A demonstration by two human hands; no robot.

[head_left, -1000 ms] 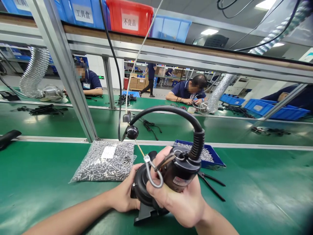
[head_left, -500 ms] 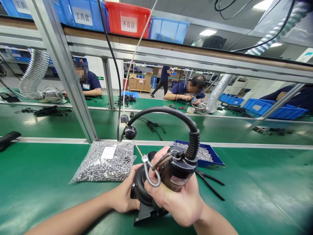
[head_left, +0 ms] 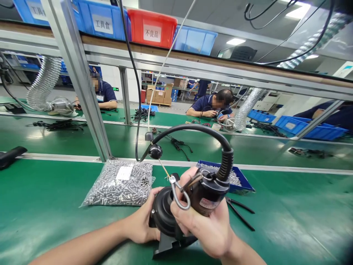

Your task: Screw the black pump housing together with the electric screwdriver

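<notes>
Black, round-bodied electric screwdriver, hung by a metal hook and gripped in the right hand, bears down on a dark plastic housing steadied by the left hand, mid-fastening on the near green bench.

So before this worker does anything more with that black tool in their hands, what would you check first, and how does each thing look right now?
1. Left hand steadies the black part on the green table: ok.
2. Right hand wraps the electric screwdriver: ok.
3. Screwdriver tip seated on a screw: cannot tell, hidden by the hands.
4. Hanging cord's metal hook clipped to the screwdriver: ok.
5. Screws in reach, bag of screws and blue tray: ok.
6. Pliers clear of the hands: ok.
</notes>
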